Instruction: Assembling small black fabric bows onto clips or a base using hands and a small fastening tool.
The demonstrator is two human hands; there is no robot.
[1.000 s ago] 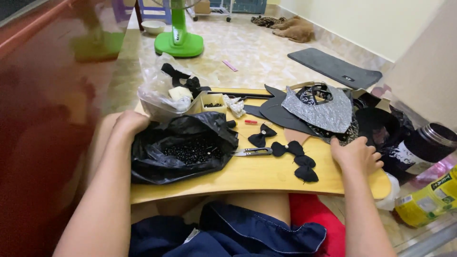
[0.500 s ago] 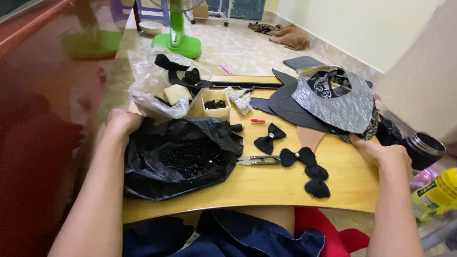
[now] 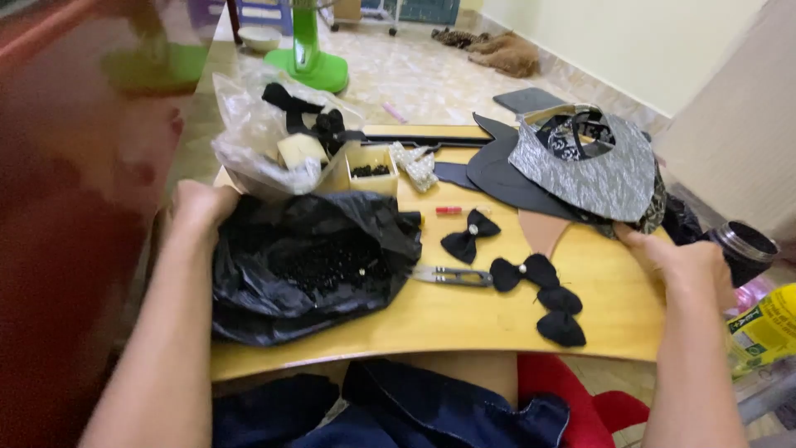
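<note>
My left hand (image 3: 199, 207) grips the far left edge of a black plastic bag (image 3: 307, 261) that lies open on the small wooden table (image 3: 464, 319), with dark beads inside. At the table's right edge, my right hand (image 3: 684, 265) holds the underside of a stack of visor hats, the grey patterned visor (image 3: 593, 170) on top. Between the hands lie metal thread snips (image 3: 452, 275) and several black fabric bows (image 3: 535, 286), one (image 3: 470, 238) with a pearl centre.
A clear plastic bag (image 3: 261, 137) with black bows, a small box of beads (image 3: 371, 170) and black cut-out pieces (image 3: 489, 170) crowd the table's back. A dark jar (image 3: 746, 249) and yellow packet (image 3: 763, 328) stand right. A green fan base (image 3: 311, 66) is on the floor.
The view has shifted closer and left. My right hand has moved right and now grips the visor stack, which has risen and tilted. My left hand stays on the bag's edge.
</note>
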